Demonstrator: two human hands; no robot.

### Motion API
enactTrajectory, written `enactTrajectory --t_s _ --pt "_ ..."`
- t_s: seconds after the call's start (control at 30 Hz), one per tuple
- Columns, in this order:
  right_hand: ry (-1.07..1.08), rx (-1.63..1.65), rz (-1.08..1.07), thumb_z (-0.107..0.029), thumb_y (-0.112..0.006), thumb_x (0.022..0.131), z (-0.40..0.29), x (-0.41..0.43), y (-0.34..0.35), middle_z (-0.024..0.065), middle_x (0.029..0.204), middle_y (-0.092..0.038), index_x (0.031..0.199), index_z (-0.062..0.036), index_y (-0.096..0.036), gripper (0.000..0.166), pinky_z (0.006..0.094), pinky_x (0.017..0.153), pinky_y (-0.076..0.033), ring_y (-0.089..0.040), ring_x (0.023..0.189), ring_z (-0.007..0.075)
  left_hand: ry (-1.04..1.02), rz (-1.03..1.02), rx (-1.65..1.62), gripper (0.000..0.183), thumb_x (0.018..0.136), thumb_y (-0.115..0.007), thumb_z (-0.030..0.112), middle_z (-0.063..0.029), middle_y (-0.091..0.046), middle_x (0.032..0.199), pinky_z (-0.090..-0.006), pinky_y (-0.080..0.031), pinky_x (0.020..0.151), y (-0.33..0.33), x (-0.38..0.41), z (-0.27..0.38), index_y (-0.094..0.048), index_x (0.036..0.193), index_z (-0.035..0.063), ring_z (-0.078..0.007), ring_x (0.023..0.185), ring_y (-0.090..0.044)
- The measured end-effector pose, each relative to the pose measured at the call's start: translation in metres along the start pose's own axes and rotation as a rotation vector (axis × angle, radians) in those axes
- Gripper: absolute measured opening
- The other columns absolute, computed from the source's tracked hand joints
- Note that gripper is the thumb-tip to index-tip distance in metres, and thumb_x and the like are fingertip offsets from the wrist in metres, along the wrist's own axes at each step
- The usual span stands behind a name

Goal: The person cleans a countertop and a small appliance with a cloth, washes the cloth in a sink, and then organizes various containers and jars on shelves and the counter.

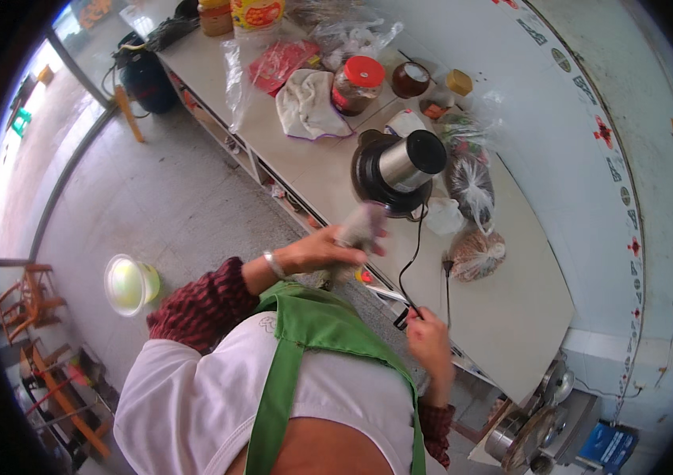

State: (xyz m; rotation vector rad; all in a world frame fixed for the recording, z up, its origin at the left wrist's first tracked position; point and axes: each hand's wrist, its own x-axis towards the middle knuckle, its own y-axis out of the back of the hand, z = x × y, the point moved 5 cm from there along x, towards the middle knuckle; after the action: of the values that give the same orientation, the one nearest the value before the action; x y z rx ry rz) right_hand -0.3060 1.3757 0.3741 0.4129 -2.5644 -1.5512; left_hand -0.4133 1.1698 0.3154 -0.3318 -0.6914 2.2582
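Note:
My left hand (pixel 336 249), with a bangle at the wrist, is closed around a blurred greyish cloth (pixel 359 225) at the table's near edge. To the right, my right hand (pixel 428 338) grips the black power cord (pixel 412 261) of an electric appliance. This appliance, which looks like a food chopper, has a steel and black motor housing (pixel 404 163) and a dark round base (pixel 366 172); it stands on the table (pixel 508 309) beyond my left hand. A white cloth with purple edging (pixel 309 104) lies farther back, beside a red-lidded jar (pixel 358 86).
Tied plastic bags (pixel 479 255) of food lie right of the appliance, near a black-headed utensil or plug (pixel 447 264). A brown pot (pixel 410 79) stands behind. On the floor at left is a plastic tub (pixel 128 285); metal pots (pixel 505 433) stand at lower right.

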Motion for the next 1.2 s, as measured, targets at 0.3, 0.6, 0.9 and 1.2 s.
enactTrajectory --t_s 0.3,0.6,0.9,1.2 --pt "0.297 -0.123 0.196 -0.004 -0.059 0.078 -0.043 0.093 0.140 0.0050 0.067 -0.055 0.068 0.0018 -0.057 0.011 0.0293 0.048 -0.040 -0.052 0.051 0.0167 -0.316 -0.089 0.437 0.033 0.081 -0.068 0.018 0.0008 -0.062 0.092 -0.0280 -0.047 0.076 -0.047 0.059 0.054 -0.057 0.109 0.0039 -0.0102 0.082 -0.055" --pt "-0.037 0.461 0.188 -0.017 -0.055 0.085 0.080 0.187 0.159 -0.0024 0.050 -0.044 0.063 -0.0028 -0.059 0.027 0.0212 0.044 -0.027 -0.039 0.047 0.0033 -0.218 0.564 0.015 0.012 0.083 -0.061 0.013 -0.0007 -0.059 0.080 -0.0234 -0.045 0.063 0.091 0.069 0.081 -0.059 0.092 0.0052 -0.0095 0.071 -0.055" --pt "0.044 -0.307 0.400 -0.012 -0.052 0.074 0.175 0.217 0.096 0.0232 0.066 -0.056 0.063 0.0007 -0.061 0.018 0.0446 0.059 -0.043 -0.058 0.064 0.0394 -0.111 0.616 0.004 0.018 0.081 -0.064 0.015 -0.0042 -0.063 0.087 -0.0275 -0.049 0.071 0.128 0.122 0.069 -0.060 0.095 0.0029 -0.0142 0.076 -0.059" --pt "0.247 -0.093 0.029 -0.008 -0.053 0.065 0.127 0.093 0.025 0.0206 0.059 -0.051 0.059 -0.0001 -0.054 0.009 0.0467 0.055 -0.039 -0.052 0.059 0.0400 0.083 0.556 0.713 0.026 0.077 -0.069 0.019 -0.0054 -0.064 0.089 -0.0275 -0.047 0.077 0.052 0.040 0.079 -0.060 0.097 0.0046 -0.0125 0.085 -0.059"
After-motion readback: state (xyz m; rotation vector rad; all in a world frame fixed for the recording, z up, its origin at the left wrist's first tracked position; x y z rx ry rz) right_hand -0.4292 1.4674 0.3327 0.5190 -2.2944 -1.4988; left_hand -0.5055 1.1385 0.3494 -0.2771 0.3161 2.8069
